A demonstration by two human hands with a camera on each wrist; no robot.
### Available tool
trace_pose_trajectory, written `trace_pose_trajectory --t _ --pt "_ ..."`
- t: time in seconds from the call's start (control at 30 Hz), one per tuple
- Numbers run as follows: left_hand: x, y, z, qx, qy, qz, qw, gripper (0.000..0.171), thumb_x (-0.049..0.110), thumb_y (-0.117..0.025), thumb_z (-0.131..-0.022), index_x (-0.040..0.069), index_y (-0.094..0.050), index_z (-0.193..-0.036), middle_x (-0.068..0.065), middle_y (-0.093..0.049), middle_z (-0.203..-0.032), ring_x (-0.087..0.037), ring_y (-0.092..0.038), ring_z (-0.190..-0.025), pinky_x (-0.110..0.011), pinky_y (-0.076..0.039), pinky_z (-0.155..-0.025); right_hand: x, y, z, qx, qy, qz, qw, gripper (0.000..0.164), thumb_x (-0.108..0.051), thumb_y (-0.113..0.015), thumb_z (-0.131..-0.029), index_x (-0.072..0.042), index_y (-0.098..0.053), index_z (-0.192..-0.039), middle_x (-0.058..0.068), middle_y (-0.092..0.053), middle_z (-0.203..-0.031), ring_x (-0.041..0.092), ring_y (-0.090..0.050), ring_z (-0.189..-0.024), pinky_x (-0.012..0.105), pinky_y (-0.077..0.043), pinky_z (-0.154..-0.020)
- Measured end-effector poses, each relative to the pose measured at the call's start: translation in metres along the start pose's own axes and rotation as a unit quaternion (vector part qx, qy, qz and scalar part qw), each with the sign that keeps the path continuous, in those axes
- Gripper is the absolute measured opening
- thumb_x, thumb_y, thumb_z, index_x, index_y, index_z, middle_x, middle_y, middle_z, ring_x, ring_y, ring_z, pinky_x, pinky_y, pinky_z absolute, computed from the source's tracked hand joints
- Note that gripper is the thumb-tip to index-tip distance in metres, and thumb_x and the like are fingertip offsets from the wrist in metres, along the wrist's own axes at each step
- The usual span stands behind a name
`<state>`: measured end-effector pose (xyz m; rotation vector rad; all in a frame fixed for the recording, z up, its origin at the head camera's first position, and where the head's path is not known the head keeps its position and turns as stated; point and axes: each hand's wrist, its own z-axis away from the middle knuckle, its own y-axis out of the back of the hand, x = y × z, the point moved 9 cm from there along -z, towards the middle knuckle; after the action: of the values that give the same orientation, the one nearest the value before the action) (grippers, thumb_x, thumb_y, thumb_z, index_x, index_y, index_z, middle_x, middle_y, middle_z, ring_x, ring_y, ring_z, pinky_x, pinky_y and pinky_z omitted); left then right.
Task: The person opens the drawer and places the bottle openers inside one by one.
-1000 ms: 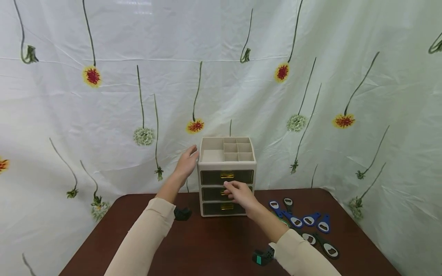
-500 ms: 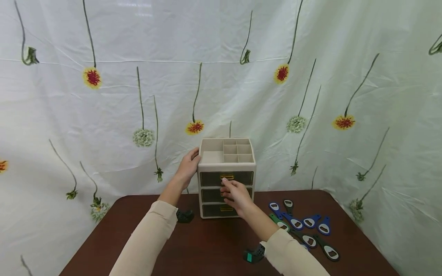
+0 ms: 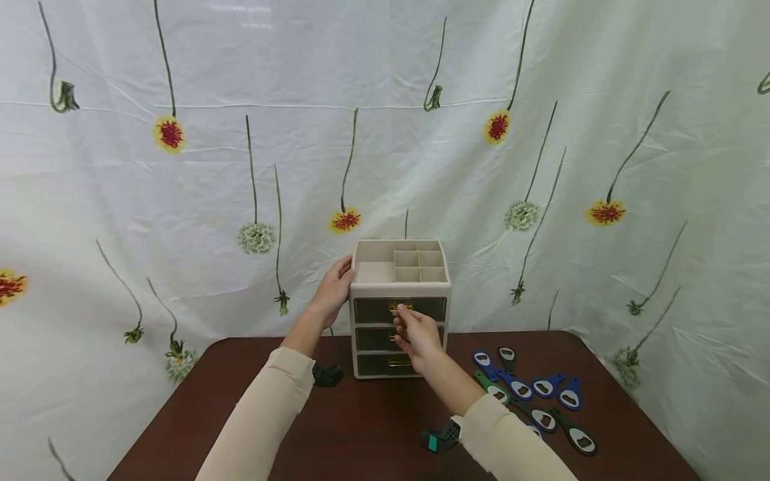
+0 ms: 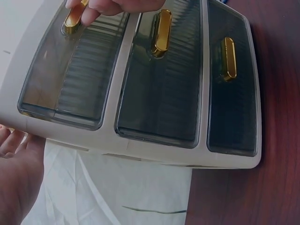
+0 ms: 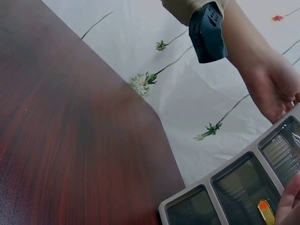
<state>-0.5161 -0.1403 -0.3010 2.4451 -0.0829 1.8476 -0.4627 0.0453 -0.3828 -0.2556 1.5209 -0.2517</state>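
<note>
A cream desktop drawer organizer stands upright at the back of the table. It has three dark see-through drawers, all closed, and a divided tray on top. My left hand rests against its upper left side; in the left wrist view the same hand shows with fingers partly hidden behind that side. At the top drawer, my right hand pinches the gold handle between thumb and fingers. The middle drawer's gold handle and the bottom one's are untouched.
Several bottle openers with blue, green and black handles lie to the right on the dark red-brown table, among them a black opener and a blue opener. A white flowered cloth hangs close behind the organizer.
My left hand has come in to touch the organizer's side. My right hand has risen from before the middle drawer to the top drawer's handle and taken hold of it.
</note>
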Motion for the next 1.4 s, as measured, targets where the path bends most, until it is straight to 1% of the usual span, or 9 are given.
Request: trace_pose_trajectory --t 0.2,0.3,0.43,0.53,0.83,0.97,1.1,1.23,1.4 --pt "0.001 -0.001 0.000 0.005 -0.004 0.006 1.0000 0.052 0.012 -0.034 -0.114 0.001 -0.021 -0.163 -0.021 -0.025 -0.166 -0.035 -0.030 -0.149 -0.055 -0.031 -0.116 -0.001 -0.001 0.003 -0.015 0.004 0.008 1.000 0.036 -0.030 -0.064 -0.106 0.005 -0.071 -0.114 0.001 -0.062 -0.087 0.008 -0.052 -0.071 0.021 -0.050 -0.062" --pt "0.000 -0.001 -0.001 0.008 0.002 -0.007 0.9999 0.052 0.013 -0.034 -0.114 0.003 -0.021 -0.164 -0.020 -0.026 -0.166 -0.033 -0.030 -0.149 -0.053 -0.032 -0.117 -0.001 0.000 0.007 -0.017 0.002 0.006 1.000 0.037 -0.030 -0.064 -0.106 0.006 -0.070 -0.114 0.001 -0.061 -0.086 0.008 -0.052 -0.068 0.020 -0.049 -0.060" --pt "-0.001 0.002 0.000 0.025 0.007 -0.031 0.9992 0.053 0.017 -0.036 -0.114 0.005 -0.023 -0.164 -0.017 -0.028 -0.166 -0.032 -0.032 -0.149 -0.052 -0.033 -0.116 -0.001 -0.001 0.013 -0.027 -0.002 0.004 1.000 0.040 -0.032 -0.065 -0.105 0.007 -0.069 -0.117 0.001 -0.060 -0.086 0.008 -0.052 -0.068 0.021 -0.049 -0.060" --pt "0.000 0.003 0.001 0.031 0.005 -0.035 0.9989 0.053 0.018 -0.037 -0.114 0.005 -0.024 -0.164 -0.018 -0.028 -0.165 -0.033 -0.032 -0.148 -0.052 -0.033 -0.116 0.000 -0.002 0.017 -0.034 -0.002 0.006 0.999 0.042 -0.032 -0.064 -0.105 0.007 -0.068 -0.119 0.001 -0.060 -0.087 0.008 -0.052 -0.069 0.021 -0.049 -0.061" --pt "-0.002 0.000 0.002 0.022 0.009 -0.031 0.9993 0.053 0.017 -0.036 -0.114 0.005 -0.023 -0.164 -0.017 -0.028 -0.165 -0.033 -0.032 -0.149 -0.052 -0.033 -0.116 0.001 0.003 0.025 -0.025 -0.008 0.016 1.000 0.041 -0.032 -0.064 -0.106 0.006 -0.067 -0.118 0.001 -0.059 -0.088 0.008 -0.053 -0.069 0.020 -0.049 -0.060" --pt "0.001 0.002 0.000 0.021 0.003 -0.040 0.9990 0.053 0.017 -0.037 -0.114 0.005 -0.024 -0.164 -0.018 -0.028 -0.165 -0.034 -0.032 -0.148 -0.052 -0.033 -0.116 -0.001 0.003 0.029 -0.029 -0.007 0.013 0.999 0.039 -0.032 -0.065 -0.105 0.006 -0.068 -0.115 0.001 -0.059 -0.087 0.008 -0.053 -0.068 0.020 -0.049 -0.060" --pt "0.003 0.003 -0.001 0.019 0.001 -0.046 0.9988 0.054 0.019 -0.037 -0.114 0.005 -0.024 -0.164 -0.018 -0.027 -0.166 -0.034 -0.032 -0.149 -0.052 -0.033 -0.116 -0.002 0.002 0.034 -0.034 -0.010 0.012 0.999 0.038 -0.030 -0.064 -0.105 0.007 -0.068 -0.115 0.000 -0.059 -0.085 0.007 -0.053 -0.068 0.020 -0.048 -0.059" --pt "0.001 0.003 0.000 0.015 0.006 -0.041 0.9990 0.054 0.018 -0.037 -0.114 0.005 -0.023 -0.164 -0.018 -0.027 -0.166 -0.033 -0.031 -0.149 -0.053 -0.032 -0.117 -0.002 0.003 0.041 -0.039 -0.018 0.016 0.999 0.040 -0.030 -0.063 -0.106 0.008 -0.067 -0.118 0.000 -0.059 -0.085 0.008 -0.052 -0.068 0.021 -0.048 -0.060" --pt "-0.001 0.001 0.000 0.015 0.003 -0.032 0.9994 0.053 0.016 -0.036 -0.114 0.004 -0.023 -0.164 -0.019 -0.028 -0.166 -0.034 -0.031 -0.149 -0.053 -0.031 -0.117 -0.002 0.004 0.049 -0.045 -0.025 0.022 0.998 0.040 -0.032 -0.063 -0.106 0.006 -0.067 -0.118 0.000 -0.059 -0.087 0.008 -0.052 -0.069 0.021 -0.047 -0.061"
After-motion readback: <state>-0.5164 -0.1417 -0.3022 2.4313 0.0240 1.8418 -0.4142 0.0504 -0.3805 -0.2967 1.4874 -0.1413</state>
